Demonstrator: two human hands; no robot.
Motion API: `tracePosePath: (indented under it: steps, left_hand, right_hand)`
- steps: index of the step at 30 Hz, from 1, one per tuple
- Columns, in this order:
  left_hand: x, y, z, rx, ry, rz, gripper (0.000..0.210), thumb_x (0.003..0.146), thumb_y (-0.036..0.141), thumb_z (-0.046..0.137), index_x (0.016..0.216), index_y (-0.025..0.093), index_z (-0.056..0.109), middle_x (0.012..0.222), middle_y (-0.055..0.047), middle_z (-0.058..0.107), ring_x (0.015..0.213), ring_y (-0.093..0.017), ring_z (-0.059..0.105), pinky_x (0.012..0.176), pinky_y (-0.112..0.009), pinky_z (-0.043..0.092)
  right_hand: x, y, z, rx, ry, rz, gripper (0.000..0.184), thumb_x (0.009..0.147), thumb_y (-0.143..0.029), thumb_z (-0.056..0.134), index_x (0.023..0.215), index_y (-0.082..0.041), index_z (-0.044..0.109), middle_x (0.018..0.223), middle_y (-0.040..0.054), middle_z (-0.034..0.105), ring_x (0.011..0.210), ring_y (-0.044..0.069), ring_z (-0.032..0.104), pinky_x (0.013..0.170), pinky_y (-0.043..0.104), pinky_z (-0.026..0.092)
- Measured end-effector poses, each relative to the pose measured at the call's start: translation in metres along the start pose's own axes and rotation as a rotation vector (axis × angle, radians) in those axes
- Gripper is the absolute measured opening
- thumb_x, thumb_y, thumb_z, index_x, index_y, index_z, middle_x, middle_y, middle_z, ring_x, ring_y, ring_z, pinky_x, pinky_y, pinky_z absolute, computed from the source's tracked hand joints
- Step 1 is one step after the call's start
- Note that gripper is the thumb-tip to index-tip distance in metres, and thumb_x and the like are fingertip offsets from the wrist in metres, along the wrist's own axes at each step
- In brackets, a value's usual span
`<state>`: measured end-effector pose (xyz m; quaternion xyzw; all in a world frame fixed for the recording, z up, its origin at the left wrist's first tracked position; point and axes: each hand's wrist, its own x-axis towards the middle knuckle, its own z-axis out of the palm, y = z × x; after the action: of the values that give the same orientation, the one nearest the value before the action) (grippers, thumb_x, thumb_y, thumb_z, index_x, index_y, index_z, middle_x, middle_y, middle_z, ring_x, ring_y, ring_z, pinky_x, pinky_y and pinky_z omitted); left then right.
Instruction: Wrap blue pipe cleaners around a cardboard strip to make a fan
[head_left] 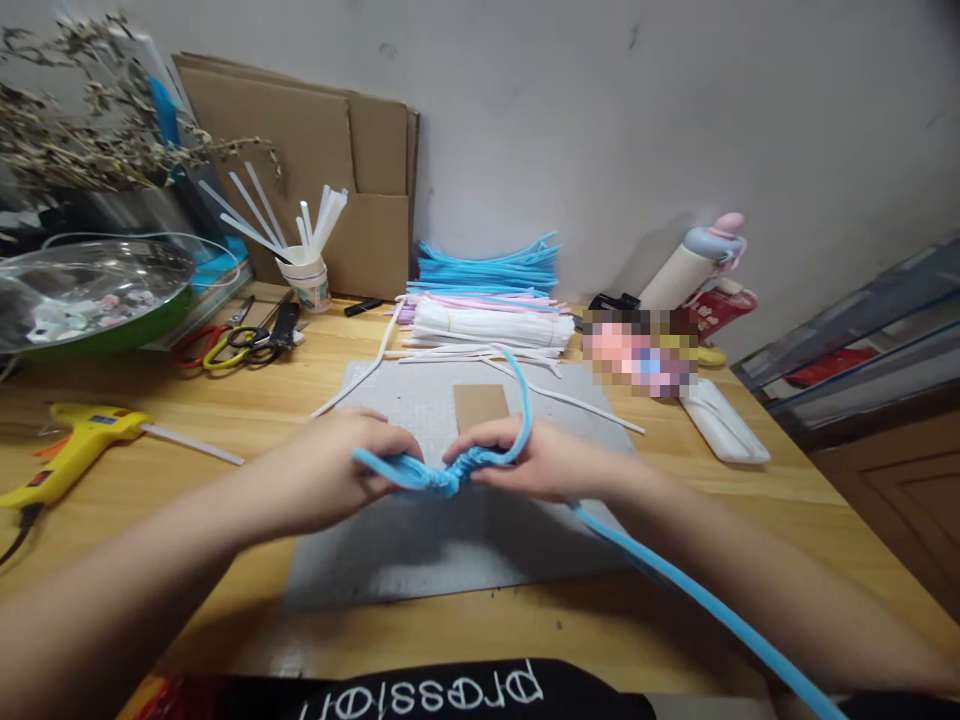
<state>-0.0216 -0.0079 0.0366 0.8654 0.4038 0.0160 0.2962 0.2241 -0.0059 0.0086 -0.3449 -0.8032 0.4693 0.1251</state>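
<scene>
Blue pipe cleaners [442, 482], coiled and twisted together, are held between my two hands above a grey cutting mat [360, 570]. My left hand [349, 465] pinches the twisted piece at its left end, where a looped end sticks out. On the other side, my right hand [536, 455] closes its fingers and thumb around the coiled part. One blue end curves up past the right fingers, and a long one trails under the right forearm toward the lower right. Beneath, a small brown cardboard piece [480, 402] lies on the mat.
Blue pipe cleaners [487, 268] and a white bundle [491, 328] lie by the wall. At left are a yellow glue gun [82, 445], scissors [232, 345], a paper cup of glue sticks [306, 278] and a bowl [97, 290]. A bottle [679, 268] leans at right.
</scene>
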Motion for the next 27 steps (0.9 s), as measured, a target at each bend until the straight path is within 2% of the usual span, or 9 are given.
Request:
tracePosePath:
  steps: [2, 4, 6, 8, 10, 12, 17, 23, 27]
  left_hand:
    - [-0.001, -0.004, -0.015, -0.361, -0.270, -0.021, 0.021, 0.083, 0.037, 0.056, 0.090, 0.021, 0.068, 0.082, 0.000, 0.067, 0.077, -0.018, 0.061, 0.075, -0.029, 0.047]
    - [0.001, -0.008, -0.016, -0.611, -0.468, -0.008, 0.028, 0.082, 0.044, 0.057, 0.091, 0.018, 0.065, 0.082, 0.000, 0.065, 0.076, -0.017, 0.059, 0.071, -0.026, 0.046]
    - [0.004, -0.011, -0.007, -0.686, -0.482, 0.009, 0.036, 0.076, 0.048, 0.062, 0.093, 0.017, 0.062, 0.084, -0.001, 0.063, 0.076, -0.017, 0.057, 0.067, -0.025, 0.044]
    - [0.008, -0.013, 0.006, -0.626, -0.357, 0.011, 0.045, 0.069, 0.050, 0.068, 0.100, 0.017, 0.059, 0.092, -0.003, 0.062, 0.083, -0.019, 0.055, 0.069, -0.026, 0.043]
    - [0.011, -0.012, 0.018, -0.531, -0.256, 0.001, 0.048, 0.067, 0.049, 0.071, 0.102, 0.018, 0.059, 0.095, -0.002, 0.060, 0.086, -0.019, 0.053, 0.072, -0.027, 0.041]
    - [0.013, -0.011, 0.027, -0.489, -0.238, -0.025, 0.044, 0.066, 0.049, 0.072, 0.095, 0.018, 0.060, 0.088, 0.000, 0.059, 0.080, -0.017, 0.052, 0.069, -0.026, 0.040]
    - [0.015, -0.013, 0.036, -0.501, -0.272, -0.066, 0.043, 0.062, 0.052, 0.074, 0.081, 0.017, 0.058, 0.077, 0.002, 0.058, 0.071, -0.014, 0.050, 0.061, -0.024, 0.036]
    - [0.008, -0.009, 0.037, -0.738, -0.451, -0.093, 0.035, 0.069, 0.048, 0.071, 0.083, 0.017, 0.066, 0.071, 0.002, 0.060, 0.061, -0.010, 0.048, 0.058, -0.023, 0.037]
    - [0.001, -0.002, 0.041, -0.781, -0.336, -0.171, 0.032, 0.069, 0.045, 0.072, 0.069, 0.015, 0.063, 0.061, 0.004, 0.054, 0.056, -0.008, 0.043, 0.052, -0.021, 0.033]
  right_hand:
    - [-0.001, -0.008, -0.011, 0.322, -0.204, 0.113, 0.029, 0.078, -0.024, 0.064, 0.106, -0.017, 0.066, 0.100, 0.0051, 0.069, 0.087, 0.015, 0.064, 0.080, 0.028, 0.049]
    - [0.003, -0.008, -0.009, 0.656, -0.321, 0.194, 0.029, 0.070, -0.026, 0.072, 0.096, -0.014, 0.069, 0.089, 0.0035, 0.070, 0.080, 0.013, 0.064, 0.079, 0.027, 0.048]
    - [0.008, 0.000, 0.002, 0.909, -0.338, 0.276, 0.033, 0.062, -0.028, 0.079, 0.089, -0.012, 0.069, 0.081, 0.0029, 0.069, 0.074, 0.013, 0.064, 0.077, 0.027, 0.048]
    - [0.012, 0.010, 0.016, 1.032, -0.276, 0.344, 0.037, 0.056, -0.029, 0.083, 0.085, -0.011, 0.069, 0.078, 0.0025, 0.068, 0.070, 0.012, 0.063, 0.076, 0.028, 0.048]
    - [0.013, 0.019, 0.028, 1.034, -0.222, 0.383, 0.038, 0.053, -0.029, 0.085, 0.082, -0.011, 0.068, 0.076, 0.0019, 0.067, 0.069, 0.012, 0.063, 0.076, 0.028, 0.048]
    - [0.013, 0.023, 0.035, 0.975, -0.209, 0.401, 0.038, 0.053, -0.030, 0.085, 0.080, -0.011, 0.067, 0.075, 0.0007, 0.067, 0.069, 0.011, 0.062, 0.075, 0.028, 0.048]
    - [0.010, 0.025, 0.042, 0.823, -0.222, 0.435, 0.042, 0.048, -0.032, 0.087, 0.080, -0.013, 0.068, 0.072, -0.0020, 0.066, 0.066, 0.009, 0.059, 0.069, 0.024, 0.047]
    - [0.006, 0.019, 0.040, 0.721, -0.240, 0.327, 0.037, 0.053, -0.032, 0.085, 0.082, -0.013, 0.072, 0.070, -0.0020, 0.065, 0.063, 0.007, 0.055, 0.063, 0.021, 0.044]
    - [-0.002, 0.011, 0.042, 0.669, -0.143, 0.309, 0.032, 0.057, -0.030, 0.083, 0.081, -0.012, 0.072, 0.070, -0.0004, 0.065, 0.063, 0.008, 0.054, 0.062, 0.022, 0.043]
